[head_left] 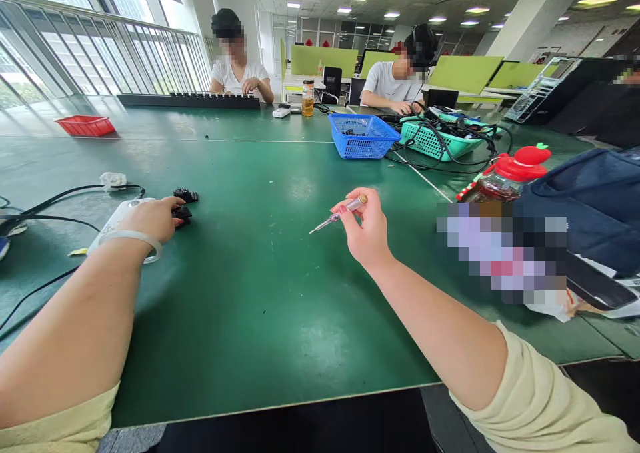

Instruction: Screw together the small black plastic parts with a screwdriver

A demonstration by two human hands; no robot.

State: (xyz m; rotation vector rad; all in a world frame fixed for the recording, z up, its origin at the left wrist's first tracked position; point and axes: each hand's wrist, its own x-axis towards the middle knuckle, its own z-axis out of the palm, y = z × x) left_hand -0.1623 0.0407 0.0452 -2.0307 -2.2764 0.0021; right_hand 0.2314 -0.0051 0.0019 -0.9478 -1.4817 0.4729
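Note:
My right hand (369,229) holds a slim screwdriver (334,219) with a see-through handle, its tip slanting down to the left above the green table (280,293). At the left, my left hand (150,219) reaches over the white power strip (117,223). Its thumb and fingers close on a small black block-like part (182,215). Just behind that lies another small black part (186,195). The exact kind of these black parts cannot be made out.
Black cables (55,199) run at the left edge. A red tray (86,126), a blue basket (364,137) and a green basket (440,141) full of cables stand farther back. A red-lidded jar (515,173) and dark bag (590,206) are at right. Two people sit opposite.

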